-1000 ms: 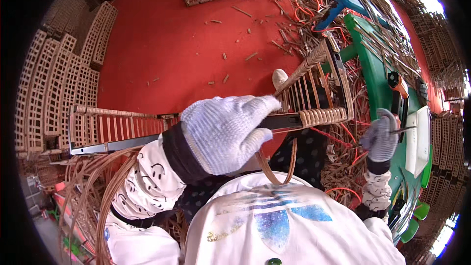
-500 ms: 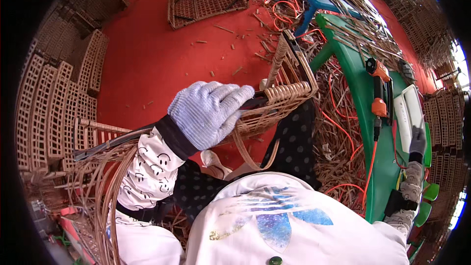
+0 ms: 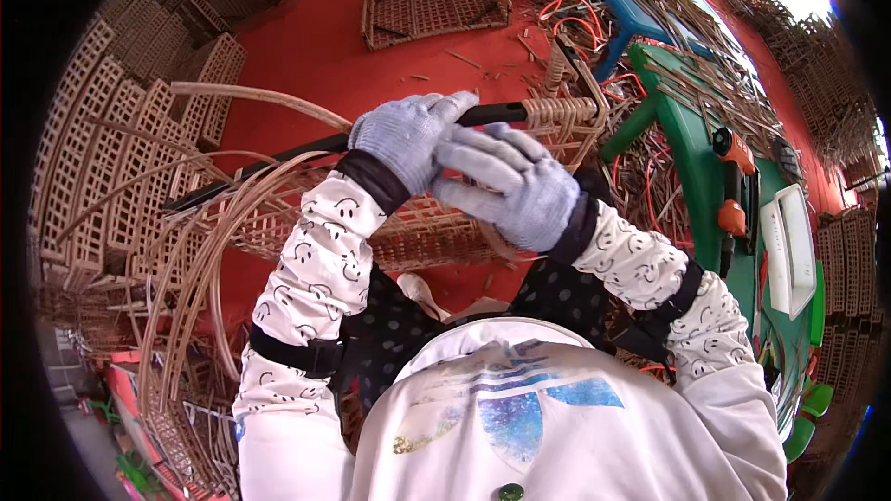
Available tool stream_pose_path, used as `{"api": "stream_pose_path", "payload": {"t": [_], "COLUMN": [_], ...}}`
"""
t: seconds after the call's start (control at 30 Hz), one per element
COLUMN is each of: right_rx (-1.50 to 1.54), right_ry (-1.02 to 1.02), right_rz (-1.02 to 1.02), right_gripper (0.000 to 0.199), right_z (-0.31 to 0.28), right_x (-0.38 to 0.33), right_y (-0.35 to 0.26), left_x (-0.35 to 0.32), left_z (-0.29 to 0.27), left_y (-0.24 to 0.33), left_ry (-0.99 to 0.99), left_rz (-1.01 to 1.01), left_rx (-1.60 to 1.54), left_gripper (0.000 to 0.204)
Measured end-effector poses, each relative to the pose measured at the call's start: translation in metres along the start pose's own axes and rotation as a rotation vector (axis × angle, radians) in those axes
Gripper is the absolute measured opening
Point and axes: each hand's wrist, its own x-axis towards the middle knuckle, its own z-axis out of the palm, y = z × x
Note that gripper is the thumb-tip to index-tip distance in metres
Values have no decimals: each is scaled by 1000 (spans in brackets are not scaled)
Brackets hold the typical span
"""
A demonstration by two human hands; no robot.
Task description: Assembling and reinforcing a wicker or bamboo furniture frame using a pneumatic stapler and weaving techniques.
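Basket [image 3: 436, 227] woven from cane is right in front of the wearer, above the lap and over the red floor [image 3: 316, 46], with a black rail [image 3: 492, 114] along its top. Left hand [image 3: 399, 141] is curled around the rail; right hand [image 3: 520, 187] is up against it, fingers loosely bent, can't tell if they're pinching anything. Both gloves hide the middle of the rail, and a messy bunch of loose canes [image 3: 181, 297] loops across the left end, so that bit's hard to see. Looks-wise: open lattice, tight tan wrapping [image 3: 561, 111] at the rail's right end, bare black beside it. Off to the right there's a green table [image 3: 682, 130] with an orange-and-black power tool [image 3: 735, 153] and a white tray [image 3: 775, 241]. Another lattice basket [image 3: 436, 0] sits on the floor ahead, stacked lattice pieces [image 3: 88, 176] on the left.
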Motion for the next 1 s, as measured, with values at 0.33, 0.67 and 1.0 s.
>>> {"api": "stream_pose_path", "payload": {"t": [0.33, 0.67, 1.0], "right_rx": [1692, 1915, 777], "right_ry": [826, 306, 871], "right_rz": [766, 714, 1386], "right_gripper": [36, 35, 31], "right_z": [-10, -50, -14], "right_x": [-13, 62, 162], "right_y": [47, 47, 55], "left_x": [4, 16, 85], "left_z": [-12, -2, 1], "left_y": [9, 6, -36], "left_ry": [-60, 22, -94], "left_rz": [-98, -154, -308], "left_rx": [86, 224, 126], "left_gripper": [54, 71, 66]}}
